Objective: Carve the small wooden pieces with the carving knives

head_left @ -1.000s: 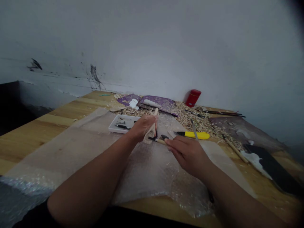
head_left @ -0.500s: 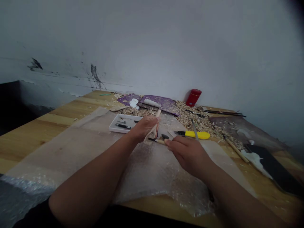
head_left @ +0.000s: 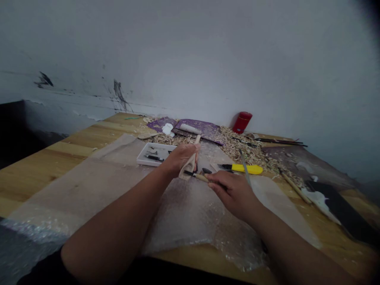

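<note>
- The left hand [head_left: 181, 158] is closed, with the fingers wrapped around a pale carved wooden piece [head_left: 190, 164], which is gripped near the middle of the table, upright and tilted, its narrow end projecting above the fingers.
- The right hand [head_left: 234, 194] is closed around a slim wooden-handled carving tool [head_left: 197, 177], which is held low across the body, its far end just beside the carved wooden piece.
- Both hands are held above a sheet of bubble wrap [head_left: 190, 221], which is spread over the near edge of the wooden table [head_left: 59, 174].
- A white tray [head_left: 145, 160] is placed just beyond the left hand, with small dark tools lying in it.
- A yellow utility knife [head_left: 247, 169] is laid beyond the right hand, and a narrow steel file [head_left: 245, 162] is lying across it.
- Wood shavings [head_left: 237, 150] are heaped toward the far edge of the table.
- A purple mat [head_left: 202, 127] is laid among the shavings, and a red canister [head_left: 242, 122] is stood upright near the far edge.
- Long dark-handled tools [head_left: 280, 142] are lined up along the far edge, toward the right corner.
- A black sheet [head_left: 341, 211] is laid at the right edge, with a wooden stick [head_left: 293, 188] lying just beside it.
</note>
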The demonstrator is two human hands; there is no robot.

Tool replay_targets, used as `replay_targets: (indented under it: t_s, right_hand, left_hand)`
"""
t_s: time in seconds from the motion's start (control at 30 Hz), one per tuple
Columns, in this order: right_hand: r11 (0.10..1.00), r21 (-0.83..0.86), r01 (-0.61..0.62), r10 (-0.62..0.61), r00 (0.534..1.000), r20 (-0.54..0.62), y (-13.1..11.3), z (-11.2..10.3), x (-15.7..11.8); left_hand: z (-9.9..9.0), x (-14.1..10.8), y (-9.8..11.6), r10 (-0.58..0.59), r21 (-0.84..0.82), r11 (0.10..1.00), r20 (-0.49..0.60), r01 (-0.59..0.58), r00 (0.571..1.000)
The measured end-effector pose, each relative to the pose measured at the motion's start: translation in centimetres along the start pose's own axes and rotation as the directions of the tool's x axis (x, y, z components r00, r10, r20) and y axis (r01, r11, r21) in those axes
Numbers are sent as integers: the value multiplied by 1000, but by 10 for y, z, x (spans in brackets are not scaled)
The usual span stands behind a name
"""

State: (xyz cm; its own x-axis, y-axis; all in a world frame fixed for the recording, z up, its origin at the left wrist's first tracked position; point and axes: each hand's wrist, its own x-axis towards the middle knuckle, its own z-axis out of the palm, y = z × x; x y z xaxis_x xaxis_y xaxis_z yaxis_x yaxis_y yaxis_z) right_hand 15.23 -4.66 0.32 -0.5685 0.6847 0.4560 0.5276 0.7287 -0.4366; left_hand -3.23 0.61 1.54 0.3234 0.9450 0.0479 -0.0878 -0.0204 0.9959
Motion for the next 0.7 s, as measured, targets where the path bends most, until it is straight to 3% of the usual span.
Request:
replay_targets:
  t_s: [0.1, 0.17, 0.27, 0.37, 0.43, 0.5, 0.57, 0.63, 0.7]
  right_hand:
    - [987, -133, 94, -97, 995, -16, 0, -1, -2]
    - [992, -108, 71, -73, 997, -9, 0, -1, -2]
    - [987, 114, -111, 104, 993, 62, -1, 0, 0]
    - [909, 275, -314, 272, 945, 180, -2, 1, 1]
    - [944, 211, -253, 231, 965, 125, -4, 1, 1]
    - [996, 34, -84, 84, 996, 14, -5, 0, 0]
    - [995, -96, 19, -23, 999, -40, -7, 0, -1]
    - [998, -45, -34, 32, 999, -28, -9, 0, -1]
    - [966, 155, -205, 198, 979, 56, -9, 1, 0]
  left_hand:
    - [-1, 1, -2, -15, 13, 1000, 10, 15, 1000]
    - [-2, 2, -3, -12, 17, 1000, 17, 12, 1000]
    - [-3, 4, -4, -6, 7, 1000, 26, 6, 1000]
    - [-4, 5, -5, -10, -6, 1000, 39, 10, 999]
    - [-3, 5, -5, -1, -10, 1000, 33, 2, 999]
    - [-3, 3, -4, 9, -6, 1000, 23, -9, 1000]
    - [-2, 2, -3, 13, 3, 1000, 15, -13, 1000]
    - [-2, 1, -3, 20, 1, 1000, 10, -20, 1000]
    - [-2, 2, -3, 28, -5, 1000, 1, -28, 1000]
